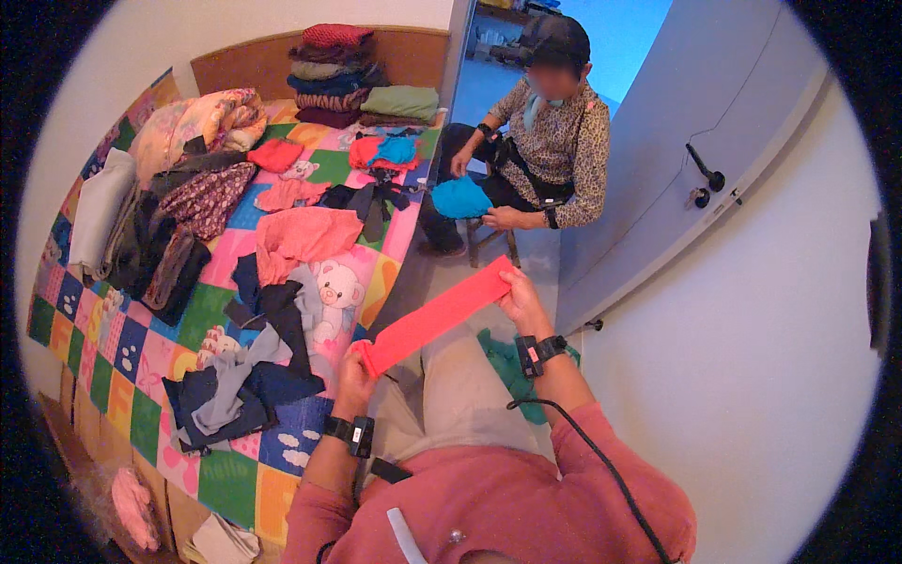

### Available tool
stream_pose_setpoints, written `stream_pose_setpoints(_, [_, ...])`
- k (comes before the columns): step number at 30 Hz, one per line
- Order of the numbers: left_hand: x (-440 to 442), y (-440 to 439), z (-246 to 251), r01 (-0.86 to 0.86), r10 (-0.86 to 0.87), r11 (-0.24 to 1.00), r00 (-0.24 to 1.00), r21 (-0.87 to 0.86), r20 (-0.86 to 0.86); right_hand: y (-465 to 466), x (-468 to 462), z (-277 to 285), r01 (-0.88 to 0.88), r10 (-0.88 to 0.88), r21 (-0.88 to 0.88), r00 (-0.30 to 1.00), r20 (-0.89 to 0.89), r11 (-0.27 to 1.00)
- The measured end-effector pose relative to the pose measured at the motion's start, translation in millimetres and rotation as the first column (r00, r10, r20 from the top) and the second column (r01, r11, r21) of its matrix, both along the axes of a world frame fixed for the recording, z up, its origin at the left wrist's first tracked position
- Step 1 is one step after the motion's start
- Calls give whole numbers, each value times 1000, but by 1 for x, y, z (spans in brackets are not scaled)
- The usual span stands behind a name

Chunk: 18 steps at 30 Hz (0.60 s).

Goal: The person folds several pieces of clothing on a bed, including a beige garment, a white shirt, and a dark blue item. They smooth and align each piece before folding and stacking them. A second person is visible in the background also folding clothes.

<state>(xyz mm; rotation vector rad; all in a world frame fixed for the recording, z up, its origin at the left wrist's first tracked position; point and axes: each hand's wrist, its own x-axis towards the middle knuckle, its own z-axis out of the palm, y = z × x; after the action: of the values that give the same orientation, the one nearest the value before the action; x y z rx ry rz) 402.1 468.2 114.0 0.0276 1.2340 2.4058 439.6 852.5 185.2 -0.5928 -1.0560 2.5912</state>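
Note:
A flat strip of red cloth [437,317] is stretched at a slant above my lap. Its lower end is gripped in my left hand [356,374], where the fabric bunches a little. My right hand [521,296] pinches the upper end. Beneath the strip are my light trousers [458,381]. To the left, on the patterned bed cover [225,486], lie dark cloth pieces [282,384], a grey cloth piece [225,395] and a salmon-pink cloth [303,236]. Green fabric [507,363] lies low beside my leg, partly hidden by my right arm.
Across from me a person [550,134] sits holding a blue cloth [461,197]. Folded clothes [331,77] are stacked at the bed's far end, with a rolled floral quilt [190,130] nearby. A door [655,155] and a white wall [747,352] bound the right side.

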Motion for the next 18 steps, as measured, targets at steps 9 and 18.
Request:
stream_pose_setpoints(9, [9, 9, 45, 12, 33, 980, 975, -201, 218, -14, 8, 7, 60, -61, 31, 998, 31, 998])
stream_pose_setpoints(18, [9, -5, 8, -55, 90, 968, 987, -247, 134, -6, 8, 4, 86, -81, 90, 995, -66, 992])
